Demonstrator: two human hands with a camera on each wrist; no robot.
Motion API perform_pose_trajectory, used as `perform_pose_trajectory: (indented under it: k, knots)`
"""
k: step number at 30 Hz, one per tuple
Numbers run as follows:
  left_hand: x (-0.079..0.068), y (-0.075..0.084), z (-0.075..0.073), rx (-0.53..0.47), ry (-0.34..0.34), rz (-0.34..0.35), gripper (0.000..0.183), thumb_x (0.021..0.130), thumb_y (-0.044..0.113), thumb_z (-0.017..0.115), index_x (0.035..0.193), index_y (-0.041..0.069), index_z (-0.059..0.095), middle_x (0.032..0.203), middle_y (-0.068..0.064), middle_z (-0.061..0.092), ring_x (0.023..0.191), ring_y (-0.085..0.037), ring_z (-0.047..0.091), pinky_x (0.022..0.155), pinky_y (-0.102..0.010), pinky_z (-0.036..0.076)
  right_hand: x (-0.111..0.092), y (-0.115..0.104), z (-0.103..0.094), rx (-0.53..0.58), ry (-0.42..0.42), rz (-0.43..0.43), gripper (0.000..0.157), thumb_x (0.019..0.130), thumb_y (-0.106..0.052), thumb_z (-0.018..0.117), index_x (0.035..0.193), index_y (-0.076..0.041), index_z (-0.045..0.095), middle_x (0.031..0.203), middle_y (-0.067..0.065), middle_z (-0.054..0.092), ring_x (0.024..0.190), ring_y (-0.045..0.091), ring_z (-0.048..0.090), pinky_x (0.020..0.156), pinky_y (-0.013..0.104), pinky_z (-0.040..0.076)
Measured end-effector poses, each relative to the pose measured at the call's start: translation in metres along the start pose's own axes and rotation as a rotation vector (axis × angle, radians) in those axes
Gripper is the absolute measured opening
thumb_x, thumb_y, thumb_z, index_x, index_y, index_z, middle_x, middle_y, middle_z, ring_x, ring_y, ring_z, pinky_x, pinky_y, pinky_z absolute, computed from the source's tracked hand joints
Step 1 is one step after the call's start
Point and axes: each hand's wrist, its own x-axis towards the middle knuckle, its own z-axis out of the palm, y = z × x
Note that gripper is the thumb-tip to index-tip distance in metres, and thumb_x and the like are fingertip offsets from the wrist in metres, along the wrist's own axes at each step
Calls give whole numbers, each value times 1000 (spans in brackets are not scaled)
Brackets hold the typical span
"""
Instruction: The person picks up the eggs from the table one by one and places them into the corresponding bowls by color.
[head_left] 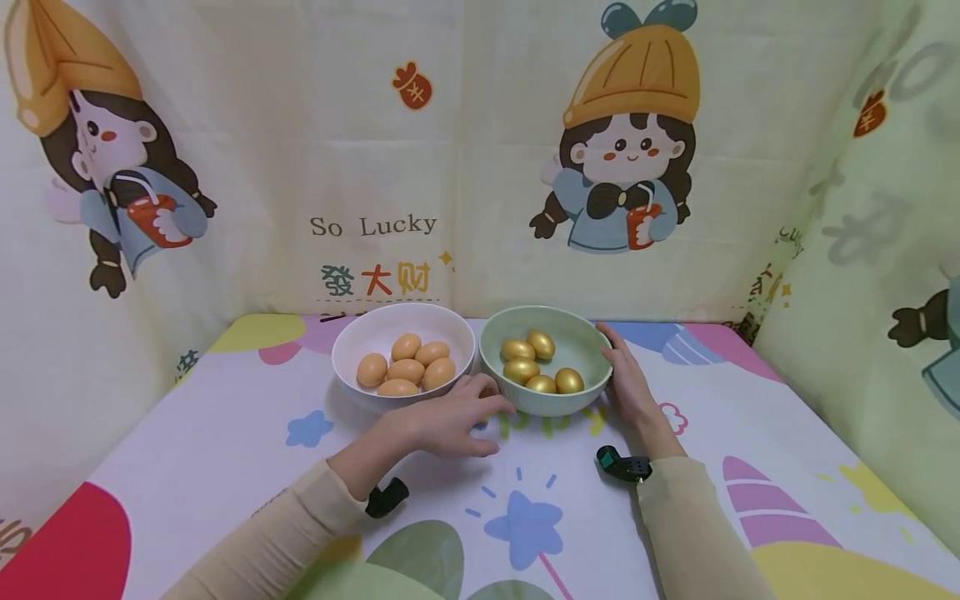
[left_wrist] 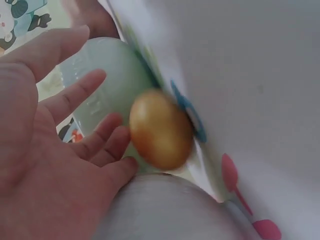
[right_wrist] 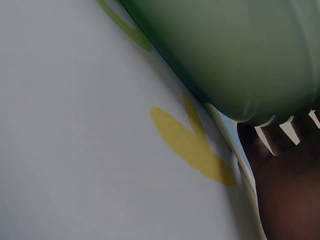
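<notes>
My left hand (head_left: 457,417) reaches in front of the gap between the two bowls, its fingers spread and relaxed. In the left wrist view a gold egg (left_wrist: 161,131), slightly blurred, shows right at its fingertips, outside the bowls; the hand hides this egg from the head view. My right hand (head_left: 632,385) holds the right side of the light green bowl (head_left: 546,406), thumb at the rim and fingers (right_wrist: 290,131) against the outer wall. Several gold eggs (head_left: 520,371) lie inside that bowl. Beside it stands a white bowl (head_left: 352,379) with several brown eggs (head_left: 406,371).
A patterned cloth (head_left: 420,500) covers the table under both bowls. Behind them hangs a printed curtain (head_left: 495,208), with more of it along both sides. Black wrist devices (head_left: 622,464) are on both forearms.
</notes>
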Motion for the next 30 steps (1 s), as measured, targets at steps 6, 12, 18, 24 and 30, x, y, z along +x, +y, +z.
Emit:
perform_pose_trajectory:
  k: [6,12,18,24,30]
  knots:
    - [-1,-1,6,-10,27,3,40,94,22,69,133,14,61,133,-9,40,120,-26,39,99,-39,42,1,2,0,-23,5,-3,57,105,-13,27,162,-7,18,165,11,19,144,30,29,113,33,29]
    - [-4,0,7,73,37,22,39,94,20,70,131,13,61,134,-14,46,117,-26,45,99,-40,43,0,2,0,3,0,-3,57,106,-12,27,162,-8,16,165,12,19,144,30,28,115,36,27]
    - [-12,2,3,105,37,14,37,95,23,70,130,15,62,136,-10,49,122,-26,45,101,-40,42,-1,1,0,14,1,1,57,106,-12,27,162,-9,16,165,11,19,144,30,29,115,36,27]
    - [-24,4,7,159,53,10,35,95,20,69,128,13,62,136,-12,49,121,-30,45,100,-43,44,-1,2,1,-13,5,8,58,105,-13,27,162,-9,17,165,11,20,143,29,30,111,29,32]
    - [-30,4,11,214,102,-10,39,94,19,70,131,10,60,138,-14,49,117,-29,55,98,-43,48,0,2,0,3,12,15,58,105,-13,28,162,-10,17,165,10,20,142,29,32,108,27,34]
